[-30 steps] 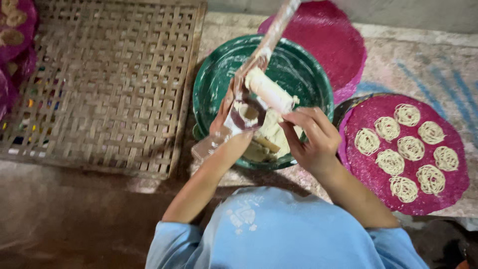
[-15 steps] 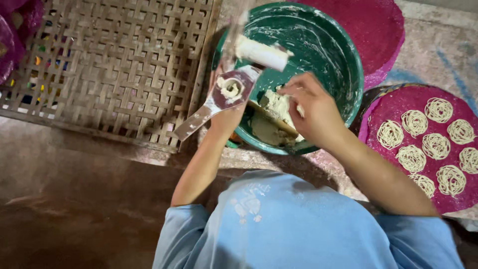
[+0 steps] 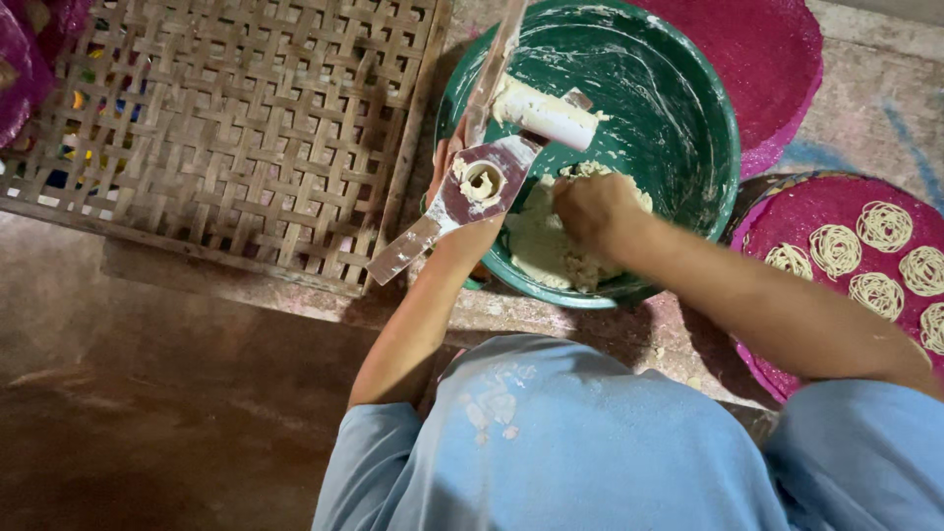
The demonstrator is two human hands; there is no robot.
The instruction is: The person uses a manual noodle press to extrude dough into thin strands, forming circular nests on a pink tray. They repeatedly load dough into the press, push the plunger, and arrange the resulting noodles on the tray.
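Head view: left hand point(image 3: 447, 172) grips the dough press point(image 3: 479, 185) steady over the green basin point(image 3: 688, 128), right hand point(image 3: 590, 208) clutching dough point(image 3: 536, 241) beside it.

My left hand point(image 3: 447, 172) is mostly hidden behind the press point(image 3: 479, 187); my right hand's point(image 3: 590, 208) fingertips are buried in dough point(image 3: 536, 241). The pink tray point(image 3: 846, 285) is cut off at the right edge.

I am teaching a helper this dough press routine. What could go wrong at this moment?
The left hand holds the open press tilted over the green basin's rim; its dough-coated plunger could slip or drip dough outside. The right hand digs into sticky dough near the basin's front edge, so pulling might tip the basin. A swinging elbow might brush the noodle coils on the pink tray.
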